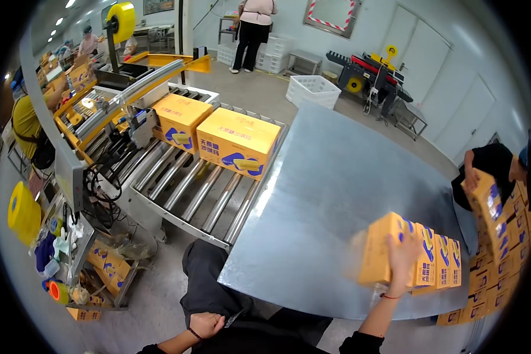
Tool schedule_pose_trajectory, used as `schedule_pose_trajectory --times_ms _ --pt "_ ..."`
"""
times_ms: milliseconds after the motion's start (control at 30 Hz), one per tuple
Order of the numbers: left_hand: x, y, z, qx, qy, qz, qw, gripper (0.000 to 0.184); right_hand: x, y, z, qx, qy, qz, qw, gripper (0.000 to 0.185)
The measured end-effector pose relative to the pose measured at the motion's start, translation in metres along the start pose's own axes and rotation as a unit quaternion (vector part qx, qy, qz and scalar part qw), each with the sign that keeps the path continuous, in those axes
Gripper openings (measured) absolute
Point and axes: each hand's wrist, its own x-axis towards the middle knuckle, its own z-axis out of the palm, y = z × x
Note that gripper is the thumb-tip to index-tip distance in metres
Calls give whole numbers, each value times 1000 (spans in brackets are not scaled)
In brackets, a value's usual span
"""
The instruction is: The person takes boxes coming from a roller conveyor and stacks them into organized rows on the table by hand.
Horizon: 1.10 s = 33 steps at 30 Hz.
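While the left hand (205, 324) sits curled into a fist over the dark trousers (209, 274), the right hand (404, 256) is up against a yellow box (376, 253) on the near right of the metal table (336, 183), fingers on its printed side, though blur hides whether they truly grip it! That box stands at the left end of a row of matching boxes (442, 259), two cartons (236, 141) sit side by side on the roller conveyor (202, 200), and at far right a co-worker (492, 156) holds another carton (491, 209).
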Motion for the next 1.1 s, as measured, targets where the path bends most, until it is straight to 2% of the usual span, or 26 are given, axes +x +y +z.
schedule_pose_trajectory --times_ms 133,233,667,767,833,900,967,1100 --pt "3 0 -2 -22 -4 7 1000 31 -11 66 1 1 -26 93 995 91" --pt "1 -5 2 -23 5 8 1000 31 -15 88 3 15 -17 39 999 91" --pt "6 2 -4 -33 -16 -14 999 33 -20 80 3 17 16 27 999 85" --pt "7 4 -2 -36 -14 -17 999 32 -21 62 3 22 23 30 999 75" --pt "8 4 -2 -39 -15 -18 999 32 -19 46 20 -26 133 -130 982 57" --pt "12 5 -3 -43 -8 -13 999 32 -32 -13 14 131 164 -222 952 49" --pt "10 5 -3 -44 -2 -11 999 32 -30 -71 -3 240 104 -266 928 45" --pt "7 4 1 -56 29 -16 998 32 22 -156 4 299 117 -396 860 41"
